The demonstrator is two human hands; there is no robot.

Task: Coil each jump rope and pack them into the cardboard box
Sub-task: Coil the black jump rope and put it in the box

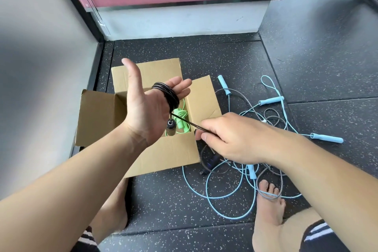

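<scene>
A person crouches barefoot on a dark speckled rubber floor [204, 206], seen from a head camera looking down at both bare hands. The left hand [147, 106] is raised palm-up with thumb and fingers spread wide, gripping nothing; a thin black jump rope [166, 94] is wound in several tight loops around its four fingers, and the rope's dark cylindrical handle [170, 129] dangles just below the heel of those fingers. The right hand [229, 139] pinches the free strand of the same rope between thumb and fingertips, drawn taut toward the coil. Directly beneath and beyond the left fingers sits an open brown cardboard box [98, 116], flaps folded outward, with a coiled light green jump rope [181, 118] already inside. Past the right knuckles, pale blue jump ropes [225, 196] and a grey rope [274, 118] lie tangled together on the floor, one grey loop draped over the toes of the right foot [270, 206]. The risks appear to be these: with the left fingers splayed, loops could slide off the fingertips and spring loose if tension drops, and the cord over the foot could snag when pulled.
</scene>
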